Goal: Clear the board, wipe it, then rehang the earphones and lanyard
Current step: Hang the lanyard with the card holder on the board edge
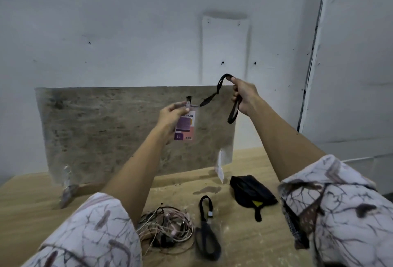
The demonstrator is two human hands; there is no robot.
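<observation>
A mottled brown board stands upright on clear feet at the back of the wooden table, with a dark hook near its top edge. My left hand holds a pink and purple badge card in front of the board, just below the hook. My right hand grips the black lanyard strap, which runs from the badge up over my fingers and hangs down in a loop. A tangle of pink and black earphones lies on the table in front of me.
A second black strap with a small buckle lies right of the earphones. A black pouch with a yellow patch sits further right. Stains mark the wooden table near the board's right foot. A white wall stands behind.
</observation>
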